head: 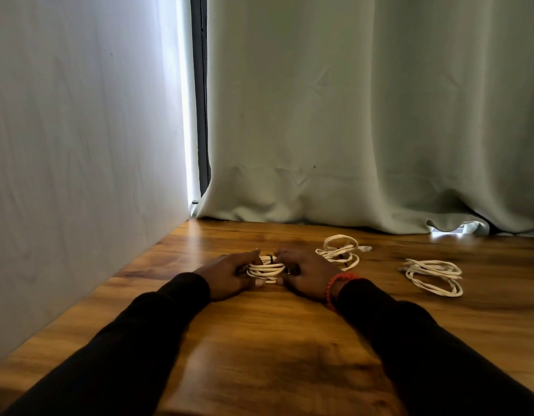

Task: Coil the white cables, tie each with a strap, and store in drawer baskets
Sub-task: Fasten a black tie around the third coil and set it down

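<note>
The wooden desk [259, 340] carries three white cable coils below a pale green curtain [364, 115]. The left hand [226, 276] and right hand [307, 273] flank the nearest coil [265, 270]; the fingers of both curl round its ends. A dark strap [271, 259] sits at its top. Two further coils lie to the right: the middle coil [339, 252] and the loose far coil [432, 276]. Risk: if either grip slackens before the strap closes, the loops may spring apart. Whether the strap is fastened cannot be determined. No drawer baskets are in view.
</note>
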{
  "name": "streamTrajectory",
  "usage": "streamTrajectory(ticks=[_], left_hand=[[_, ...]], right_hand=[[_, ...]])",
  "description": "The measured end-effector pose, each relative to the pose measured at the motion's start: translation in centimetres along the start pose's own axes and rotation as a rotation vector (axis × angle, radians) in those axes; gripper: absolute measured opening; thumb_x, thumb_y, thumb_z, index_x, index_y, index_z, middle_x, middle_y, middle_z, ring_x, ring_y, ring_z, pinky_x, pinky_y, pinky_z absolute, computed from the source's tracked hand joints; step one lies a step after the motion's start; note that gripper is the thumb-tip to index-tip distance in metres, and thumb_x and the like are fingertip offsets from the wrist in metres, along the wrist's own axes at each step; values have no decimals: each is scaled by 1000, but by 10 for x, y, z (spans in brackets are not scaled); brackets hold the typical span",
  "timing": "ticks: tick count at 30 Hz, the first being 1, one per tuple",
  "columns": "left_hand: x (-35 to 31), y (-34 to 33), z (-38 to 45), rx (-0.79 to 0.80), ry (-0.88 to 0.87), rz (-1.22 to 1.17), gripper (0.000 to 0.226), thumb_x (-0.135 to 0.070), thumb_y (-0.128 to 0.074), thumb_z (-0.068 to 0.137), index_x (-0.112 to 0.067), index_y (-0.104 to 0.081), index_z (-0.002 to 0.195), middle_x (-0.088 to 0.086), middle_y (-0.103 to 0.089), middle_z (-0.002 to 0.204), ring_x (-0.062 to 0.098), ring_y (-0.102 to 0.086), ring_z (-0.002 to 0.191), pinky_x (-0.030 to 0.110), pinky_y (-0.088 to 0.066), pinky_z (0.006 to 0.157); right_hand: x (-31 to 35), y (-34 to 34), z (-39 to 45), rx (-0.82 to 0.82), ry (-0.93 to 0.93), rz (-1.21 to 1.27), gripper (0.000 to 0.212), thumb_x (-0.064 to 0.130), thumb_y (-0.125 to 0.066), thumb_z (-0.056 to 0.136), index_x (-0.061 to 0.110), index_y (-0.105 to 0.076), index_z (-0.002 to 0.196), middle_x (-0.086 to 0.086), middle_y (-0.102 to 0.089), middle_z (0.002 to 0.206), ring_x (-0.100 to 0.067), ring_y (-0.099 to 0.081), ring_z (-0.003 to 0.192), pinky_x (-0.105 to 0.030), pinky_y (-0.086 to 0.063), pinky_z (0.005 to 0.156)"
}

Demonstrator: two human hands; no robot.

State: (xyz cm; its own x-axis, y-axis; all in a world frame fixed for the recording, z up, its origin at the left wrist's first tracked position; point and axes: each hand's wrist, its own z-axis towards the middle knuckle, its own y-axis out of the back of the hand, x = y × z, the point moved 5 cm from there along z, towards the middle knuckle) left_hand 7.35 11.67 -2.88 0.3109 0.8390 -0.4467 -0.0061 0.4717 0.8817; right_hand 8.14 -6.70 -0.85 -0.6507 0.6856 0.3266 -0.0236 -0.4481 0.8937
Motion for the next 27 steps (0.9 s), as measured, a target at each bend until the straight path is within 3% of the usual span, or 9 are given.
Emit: streamTrajectory(ticks=[5, 10, 15, 18, 20, 21, 23, 25, 27], left_hand=[[-7, 1, -1, -18, -113, 159, 55, -34, -55, 103, -25, -39, 154, 5, -55, 148, 21, -55, 129, 34, -44, 108], [-16, 1, -3, 9, -202, 207, 35, -26, -48, 106, -21, -53, 140, 3, -39, 159, 22, -43, 141, 37, -38, 114], [-19, 3, -6, 9, -162, 210, 40, -47, -50, 102, -21, -53, 132, 8, -60, 135, 27, -58, 122, 45, -48, 100], [-23, 5, -9, 18, -135, 300, 61, -64, -50, 95, -25, -48, 142, 2, -50, 150, 25, -55, 128, 43, -46, 104], [-24, 3, -9, 23, -92, 274, 59, -68, -40, 97, -29, -50, 140, -2, -42, 157, 25, -52, 132, 40, -44, 105], [-23, 3, -9, 7, -39, 183, 57, -68, -32, 99, -30, -55, 134, 0, -49, 152, 25, -54, 127, 38, -44, 102], [-21, 4, -9, -69, 63, -64, 56, -67, -23, 101, -31, -64, 110, 4, -67, 114, 23, -61, 104, 35, -45, 88], [-22, 7, -3, -166, 59, -205, 39, -55, -35, 105, -29, -64, 101, 1, -66, 88, 22, -61, 86, 33, -46, 74], [-22, 8, 2, -215, 62, -442, 10, -34, -52, 104, -31, -57, 111, 7, -67, 84, 23, -58, 75, 32, -46, 62]], right_hand=[[-8, -2, 2, 17, -31, 15, 46, 47, -73, 81, 27, -64, 121, 8, -62, 119, -13, -55, 105, -38, -51, 92], [-4, -1, 2, 3, -21, -47, 42, 50, -73, 81, 22, -64, 110, 2, -60, 109, -16, -54, 97, -35, -50, 83], [4, -1, -4, -40, 111, -336, 20, 37, -55, 98, 22, -58, 112, -2, -63, 110, -18, -56, 96, -31, -47, 79], [9, 0, 0, -26, 148, -434, 19, 33, -53, 99, 22, -60, 113, -3, -65, 109, -21, -59, 97, -35, -51, 82], [10, 0, 1, -25, 146, -446, 19, 31, -55, 99, 22, -62, 113, -3, -66, 110, -20, -60, 98, -33, -50, 82], [10, 0, 1, -35, 141, -429, 19, 31, -55, 99, 21, -64, 113, -2, -66, 109, -20, -60, 98, -32, -49, 82], [9, 2, 1, -57, 128, -391, 21, 33, -56, 98, 20, -65, 113, -2, -67, 110, -21, -61, 99, -31, -47, 82], [8, 1, 0, -65, 135, -395, 25, 34, -56, 98, 20, -64, 117, -3, -66, 116, -23, -61, 105, -31, -47, 84], [10, 0, -1, -85, 194, -499, 29, 31, -57, 98, 17, -62, 124, -8, -60, 134, -27, -59, 115, -34, -49, 91]])
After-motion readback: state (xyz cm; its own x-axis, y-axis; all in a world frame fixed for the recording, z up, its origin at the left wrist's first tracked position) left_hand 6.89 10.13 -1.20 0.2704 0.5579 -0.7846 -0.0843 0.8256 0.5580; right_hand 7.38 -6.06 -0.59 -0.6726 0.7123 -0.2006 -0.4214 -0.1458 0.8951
